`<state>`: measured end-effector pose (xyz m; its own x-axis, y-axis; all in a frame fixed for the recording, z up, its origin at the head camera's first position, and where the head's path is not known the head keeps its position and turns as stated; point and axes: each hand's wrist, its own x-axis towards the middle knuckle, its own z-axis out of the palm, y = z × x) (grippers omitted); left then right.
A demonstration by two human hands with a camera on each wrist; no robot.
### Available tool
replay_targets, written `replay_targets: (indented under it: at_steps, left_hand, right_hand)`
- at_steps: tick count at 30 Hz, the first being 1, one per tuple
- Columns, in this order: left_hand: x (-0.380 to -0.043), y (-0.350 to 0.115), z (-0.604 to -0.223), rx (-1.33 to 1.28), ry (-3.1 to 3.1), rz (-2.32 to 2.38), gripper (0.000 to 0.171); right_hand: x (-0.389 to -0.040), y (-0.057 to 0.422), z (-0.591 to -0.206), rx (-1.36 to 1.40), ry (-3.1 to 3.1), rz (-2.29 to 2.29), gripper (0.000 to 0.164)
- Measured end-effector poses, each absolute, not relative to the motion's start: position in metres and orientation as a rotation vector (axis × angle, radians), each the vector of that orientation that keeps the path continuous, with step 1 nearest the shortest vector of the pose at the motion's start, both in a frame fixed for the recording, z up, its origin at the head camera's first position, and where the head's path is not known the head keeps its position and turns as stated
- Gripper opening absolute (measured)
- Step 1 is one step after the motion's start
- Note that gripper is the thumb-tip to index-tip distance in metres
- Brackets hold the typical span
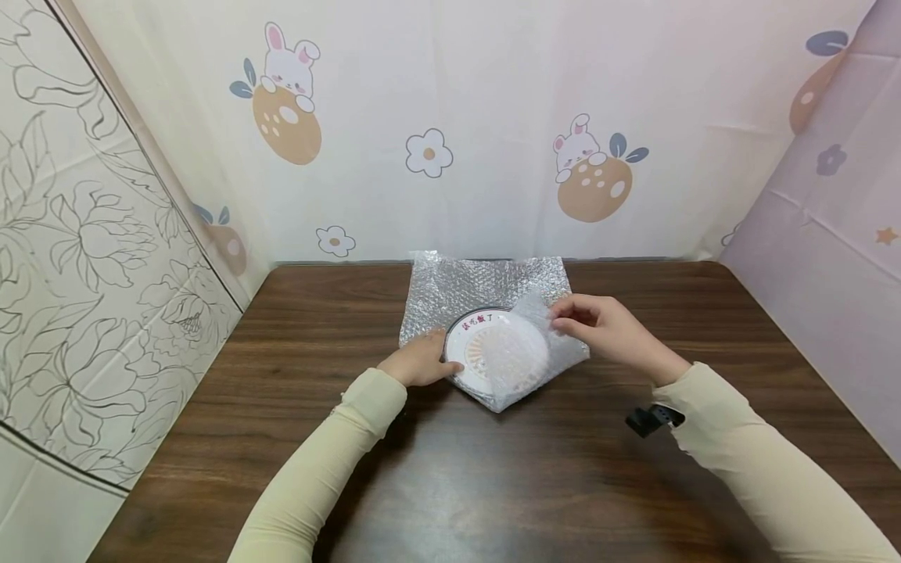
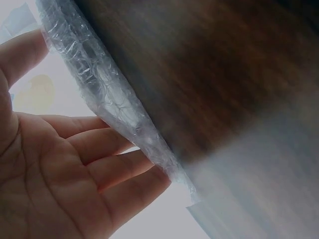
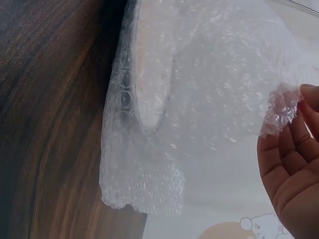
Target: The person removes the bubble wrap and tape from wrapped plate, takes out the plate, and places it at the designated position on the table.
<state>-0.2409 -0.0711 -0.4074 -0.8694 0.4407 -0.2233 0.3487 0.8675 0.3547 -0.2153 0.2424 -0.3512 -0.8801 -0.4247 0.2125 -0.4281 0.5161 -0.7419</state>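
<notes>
A round white plate (image 1: 461,344) with red characters on its rim lies on silvery bubble wrap (image 1: 464,281) on the table. One flap of the wrap is folded over the plate's right part, so its pattern shows only faintly there. My right hand (image 1: 598,328) pinches the flap's corner between thumb and fingers; in the right wrist view the sheet (image 3: 224,99) stretches from that grip. At the plate's left edge rests my left hand (image 1: 422,360), its thumb over the rim. In the left wrist view its extended fingers (image 2: 109,169) touch the wrap's edge (image 2: 104,84).
The dark wooden table (image 1: 317,313) reaches back to a patterned curtain (image 1: 493,195). A floral panel (image 1: 105,234) stands along the left side. A black strap piece (image 1: 651,420) hangs beneath the right sleeve.
</notes>
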Motion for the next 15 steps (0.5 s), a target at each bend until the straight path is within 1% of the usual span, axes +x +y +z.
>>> replay_targets:
  at_steps: [8, 15]
  left_hand:
    - [-0.242, -0.072, -0.41, 0.591, 2.747, 0.427, 0.084]
    - [-0.243, -0.071, -0.411, 0.576, 2.741, 0.425, 0.085]
  right_hand:
    - [-0.206, 0.253, -0.344, 0.746, -2.703, 1.348, 0.016]
    - [-0.204, 0.262, -0.344, 0.743, -2.753, 1.394, 0.015]
